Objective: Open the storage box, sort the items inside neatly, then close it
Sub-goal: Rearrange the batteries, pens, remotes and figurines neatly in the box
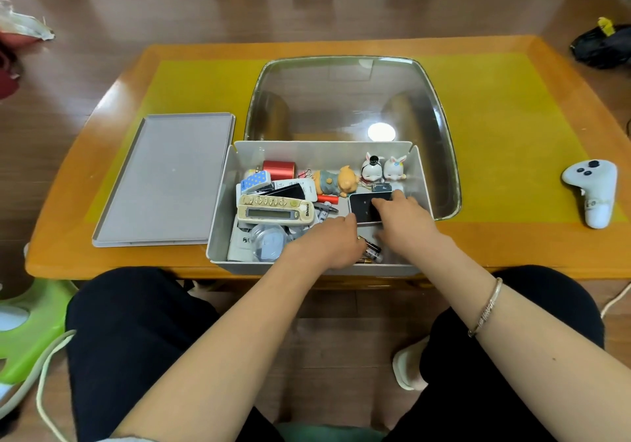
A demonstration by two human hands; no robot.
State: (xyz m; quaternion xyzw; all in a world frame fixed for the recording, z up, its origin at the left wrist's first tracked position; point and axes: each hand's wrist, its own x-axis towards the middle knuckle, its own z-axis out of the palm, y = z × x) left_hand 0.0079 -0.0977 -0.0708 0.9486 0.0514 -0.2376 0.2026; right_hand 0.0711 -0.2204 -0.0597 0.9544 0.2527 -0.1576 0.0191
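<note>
Both hands (403, 223) (lid (164, 178) aside) amid box (218, 216) clutter

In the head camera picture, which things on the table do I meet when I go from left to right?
Grey lid → storage box with both hands inside → white game controller.

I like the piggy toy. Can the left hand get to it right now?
Probably yes. The left hand is already inside the open box, the lid is off, and the pig lies on top of the pile near the back wall with nothing over it. A short reach forward should do.
</note>
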